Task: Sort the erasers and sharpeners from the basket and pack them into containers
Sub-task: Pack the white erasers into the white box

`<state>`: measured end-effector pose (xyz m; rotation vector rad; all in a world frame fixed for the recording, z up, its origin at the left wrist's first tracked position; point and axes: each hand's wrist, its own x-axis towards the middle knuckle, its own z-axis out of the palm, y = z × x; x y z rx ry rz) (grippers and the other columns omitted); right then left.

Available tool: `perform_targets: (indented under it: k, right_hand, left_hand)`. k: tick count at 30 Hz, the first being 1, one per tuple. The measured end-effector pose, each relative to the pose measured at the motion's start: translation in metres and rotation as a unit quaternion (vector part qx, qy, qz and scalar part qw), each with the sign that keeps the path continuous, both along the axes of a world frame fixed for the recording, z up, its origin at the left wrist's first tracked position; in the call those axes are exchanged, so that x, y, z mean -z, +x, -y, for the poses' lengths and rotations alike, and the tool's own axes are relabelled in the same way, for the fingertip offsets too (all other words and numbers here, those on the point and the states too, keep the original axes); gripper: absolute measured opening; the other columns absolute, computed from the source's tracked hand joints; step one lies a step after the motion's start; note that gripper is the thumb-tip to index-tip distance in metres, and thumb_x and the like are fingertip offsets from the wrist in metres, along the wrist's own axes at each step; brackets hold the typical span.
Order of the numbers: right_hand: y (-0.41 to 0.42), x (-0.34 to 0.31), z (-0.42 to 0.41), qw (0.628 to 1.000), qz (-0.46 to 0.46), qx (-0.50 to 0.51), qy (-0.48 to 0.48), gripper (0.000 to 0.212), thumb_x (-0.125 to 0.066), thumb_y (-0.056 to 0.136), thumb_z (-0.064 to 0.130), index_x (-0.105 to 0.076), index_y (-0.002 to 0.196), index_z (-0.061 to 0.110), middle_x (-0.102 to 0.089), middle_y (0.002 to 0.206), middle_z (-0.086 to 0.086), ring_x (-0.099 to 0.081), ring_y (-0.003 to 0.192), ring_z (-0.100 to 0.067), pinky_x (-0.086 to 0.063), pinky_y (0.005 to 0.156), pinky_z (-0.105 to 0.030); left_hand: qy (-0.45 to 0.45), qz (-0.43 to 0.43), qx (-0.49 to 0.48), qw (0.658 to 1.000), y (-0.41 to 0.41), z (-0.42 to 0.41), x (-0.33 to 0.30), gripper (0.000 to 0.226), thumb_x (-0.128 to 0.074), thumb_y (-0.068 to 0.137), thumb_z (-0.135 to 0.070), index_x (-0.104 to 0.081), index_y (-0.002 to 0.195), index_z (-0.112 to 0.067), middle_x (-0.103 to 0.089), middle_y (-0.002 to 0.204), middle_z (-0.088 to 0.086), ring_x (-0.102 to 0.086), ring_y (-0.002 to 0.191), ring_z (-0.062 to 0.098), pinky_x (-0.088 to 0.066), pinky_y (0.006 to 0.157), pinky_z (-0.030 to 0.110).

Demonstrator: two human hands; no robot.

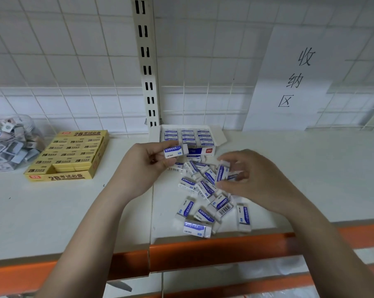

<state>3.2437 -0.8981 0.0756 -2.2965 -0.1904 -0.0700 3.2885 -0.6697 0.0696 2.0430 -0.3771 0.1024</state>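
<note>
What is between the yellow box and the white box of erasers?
In the head view, only bare white shelf lies between the yellow box and the white eraser box; nearer the camera, the left hand reaches in.

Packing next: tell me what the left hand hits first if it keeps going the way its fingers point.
Probably the open white eraser box just beyond the eraser that the left hand holds; depth is unclear.

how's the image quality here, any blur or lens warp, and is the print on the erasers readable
Head view: wide-angle warp bends the orange shelf edge and wall grid; lighting is soft and even, with only faint shadows. The right hand and its eraser look slightly motion-blurred. "ERASER" reads clearly on the one in the left hand grip and in the loose pile; the plastic jar at far left is soft.
</note>
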Motion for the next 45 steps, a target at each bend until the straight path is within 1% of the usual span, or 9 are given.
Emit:
perform_targets:
  k: [5, 15, 19, 23, 28, 33, 36, 40, 45]
  right_hand:
    - [-0.001, 0.003, -0.007, 0.976, -0.011, 0.042, 0.211, 0.047, -0.078, 0.072, 0.007, -0.065, 0.101, 0.042, -0.067, 0.105, 0.004, -0.07, 0.085, -0.011, -0.058, 0.073, -0.032]
    - [0.008, -0.001, -0.013, 0.965, -0.034, 0.038, 0.257, 0.028, -0.068, 0.083, 0.009, -0.064, 0.1, 0.03, -0.075, 0.087, 0.005, -0.071, 0.084, -0.012, -0.054, 0.082, -0.029]
    - [0.022, -0.008, -0.012, 0.97, -0.039, 0.044, 0.237, 0.017, -0.067, 0.085, 0.009, -0.069, 0.092, 0.024, -0.075, 0.085, 0.005, -0.067, 0.069, -0.001, -0.05, 0.063, -0.016]
    - [0.054, -0.02, -0.008, 0.981, -0.046, 0.042, 0.186, 0.02, -0.057, 0.093, 0.012, -0.067, 0.108, 0.019, -0.071, 0.09, -0.001, -0.066, 0.076, -0.009, -0.052, 0.063, -0.018]
    - [0.095, -0.036, -0.014, 0.998, -0.065, -0.003, 0.0, 0.03, -0.052, 0.094, 0.005, -0.061, 0.123, 0.006, -0.068, 0.095, -0.011, -0.065, 0.083, -0.022, -0.053, 0.09, -0.034]
    - [0.118, -0.03, -0.027, 0.991, -0.085, -0.019, -0.105, 0.017, -0.066, 0.086, 0.01, -0.07, 0.102, 0.005, -0.069, 0.093, -0.011, -0.06, 0.069, -0.012, -0.049, 0.058, -0.016]
    - [0.126, -0.022, -0.031, 0.99, -0.097, -0.018, -0.1, 0.016, -0.066, 0.086, 0.009, -0.072, 0.099, 0.003, -0.07, 0.087, -0.008, -0.062, 0.069, -0.012, -0.053, 0.07, -0.023]
    - [0.129, -0.015, -0.036, 0.988, -0.1, -0.025, -0.112, 0.015, -0.069, 0.084, 0.01, -0.073, 0.097, 0.005, -0.064, 0.069, 0.0, -0.055, 0.058, -0.007, -0.042, 0.057, -0.015]
    - [0.132, -0.007, -0.043, 0.989, -0.066, -0.019, -0.131, 0.016, -0.074, 0.079, 0.014, -0.075, 0.093, 0.006, -0.071, 0.089, -0.009, -0.061, 0.078, -0.016, -0.046, 0.067, -0.022]
  left_hand:
    - [-0.06, 0.009, -0.021, 0.998, -0.008, -0.003, 0.002, 0.04, -0.062, 0.087, -0.005, -0.061, 0.109, -0.039, -0.072, 0.084, 0.006, -0.061, 0.079, 0.006, -0.046, 0.079, 0.013]
    - [-0.206, -0.063, 0.021, 0.976, -0.026, 0.007, 0.002, 0.024, -0.064, 0.079, -0.02, -0.068, 0.102, -0.025, -0.074, 0.089, -0.001, -0.067, 0.084, 0.007, -0.05, 0.082, 0.017]
    - [-0.222, -0.085, 0.018, 0.971, -0.027, 0.005, 0.006, 0.031, -0.061, 0.078, -0.029, -0.068, 0.107, -0.019, -0.066, 0.096, 0.026, -0.064, 0.086, 0.017, -0.051, 0.092, 0.029]
    - [-0.254, -0.105, -0.013, 0.962, -0.025, 0.001, 0.007, 0.021, -0.048, 0.093, -0.004, -0.064, 0.104, -0.013, -0.072, 0.078, 0.004, -0.067, 0.078, 0.01, -0.054, 0.081, 0.021]
    - [-0.216, -0.084, -0.035, 0.972, -0.028, -0.002, 0.006, 0.029, -0.042, 0.096, -0.002, -0.061, 0.1, -0.023, -0.071, 0.076, -0.002, -0.067, 0.082, 0.009, -0.052, 0.082, 0.024]
    - [-0.197, -0.088, -0.055, 0.975, -0.031, -0.006, 0.011, 0.027, -0.043, 0.096, -0.005, -0.058, 0.101, -0.027, -0.072, 0.077, -0.005, -0.067, 0.082, 0.01, -0.052, 0.081, 0.029]
    - [-0.212, -0.1, -0.08, 0.969, -0.031, -0.011, 0.014, 0.013, -0.049, 0.095, -0.011, -0.055, 0.099, -0.022, -0.073, 0.078, 0.001, -0.068, 0.086, 0.018, -0.051, 0.086, 0.035]
    - [-0.208, -0.09, -0.085, 0.97, -0.032, -0.015, 0.012, 0.015, -0.053, 0.092, -0.007, -0.06, 0.098, -0.019, -0.072, 0.075, 0.004, -0.067, 0.074, 0.008, -0.053, 0.079, 0.023]
    - [-0.216, -0.081, -0.099, 0.968, -0.034, -0.016, 0.009, 0.031, -0.052, 0.093, -0.005, -0.066, 0.1, -0.032, -0.066, 0.075, 0.008, -0.063, 0.07, 0.006, -0.055, 0.078, 0.023]
